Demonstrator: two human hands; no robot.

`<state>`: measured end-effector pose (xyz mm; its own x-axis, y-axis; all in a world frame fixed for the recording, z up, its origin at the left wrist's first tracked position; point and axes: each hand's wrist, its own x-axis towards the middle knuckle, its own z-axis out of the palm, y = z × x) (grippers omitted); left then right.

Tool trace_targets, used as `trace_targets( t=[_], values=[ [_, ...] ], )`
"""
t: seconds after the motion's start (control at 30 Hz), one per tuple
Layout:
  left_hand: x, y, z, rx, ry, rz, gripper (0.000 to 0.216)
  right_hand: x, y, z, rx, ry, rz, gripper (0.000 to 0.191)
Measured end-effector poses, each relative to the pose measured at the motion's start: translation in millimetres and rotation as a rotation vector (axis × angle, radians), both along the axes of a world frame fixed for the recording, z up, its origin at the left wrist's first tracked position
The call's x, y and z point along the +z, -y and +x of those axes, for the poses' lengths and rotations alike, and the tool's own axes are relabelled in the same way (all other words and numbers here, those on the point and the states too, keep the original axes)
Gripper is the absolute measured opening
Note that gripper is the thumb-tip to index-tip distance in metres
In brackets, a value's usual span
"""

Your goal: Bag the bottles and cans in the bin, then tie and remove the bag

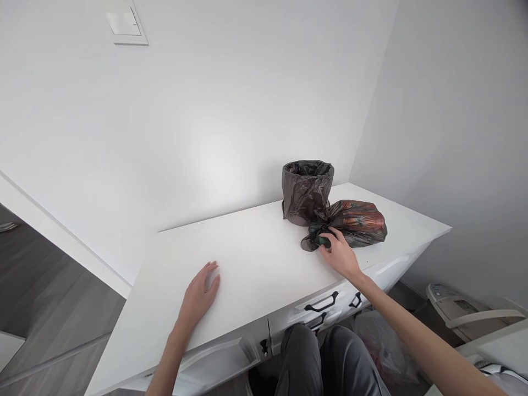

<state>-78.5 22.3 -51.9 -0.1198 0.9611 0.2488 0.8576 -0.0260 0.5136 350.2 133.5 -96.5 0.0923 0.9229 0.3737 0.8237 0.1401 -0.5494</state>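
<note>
My left hand [200, 291] rests on the white cabinet top [256, 264], fingers and thumb apart, holding nothing. Farther right, my right hand [341, 257] has its fingers and thumb curled round the gathered end of a black plastic bag [358, 220]. This bag lies on its side, and reddish and orange contents show through the thin film. Something green shows near my right fingertips; its kind is unclear. Just behind the gathered end stands a small bin [307, 192] upright, lined with another black bag that folds over its rim.
Black handles [322, 301] stick out from the cabinet front, above my knees [301, 352]. A white wall with a light switch [126, 25] rises behind, and a grey wall closes the right side. At lower right are a clear plastic bag [383, 341] and a beige appliance [462, 308].
</note>
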Motion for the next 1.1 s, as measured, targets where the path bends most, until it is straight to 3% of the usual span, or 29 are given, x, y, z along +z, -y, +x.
trace_targets(
  t=[0.3,0.47,0.63,0.87,1.0,1.1],
  values=[
    [-3.0,1.9,-2.1,-0.017,0.013,-0.006,0.04,-12.1,7.0,-17.4,0.036,-0.103,-0.038,0.049],
    [-4.3,1.1,-1.9,-0.011,0.01,-0.004,0.039,-24.4,21.7,-38.0,0.213,-0.224,-0.012,0.048],
    [-5.0,1.4,-2.2,-0.022,0.026,-0.016,0.039,-30.3,47.4,-78.7,0.37,-0.306,-0.099,0.05],
    [-8.4,1.4,-3.3,-0.044,0.027,0.014,0.038,-15.8,79.3,-129.7,0.594,-0.438,-0.208,0.044],
    [-7.3,3.2,-0.6,-0.055,-0.004,0.029,0.041,-2.8,81.4,-145.1,0.707,-0.481,-0.228,0.039],
    [-4.8,6.5,4.0,-0.119,-0.074,0.153,0.037,3.7,75.8,-151.0,0.745,-0.538,-0.296,0.032]
  ],
)
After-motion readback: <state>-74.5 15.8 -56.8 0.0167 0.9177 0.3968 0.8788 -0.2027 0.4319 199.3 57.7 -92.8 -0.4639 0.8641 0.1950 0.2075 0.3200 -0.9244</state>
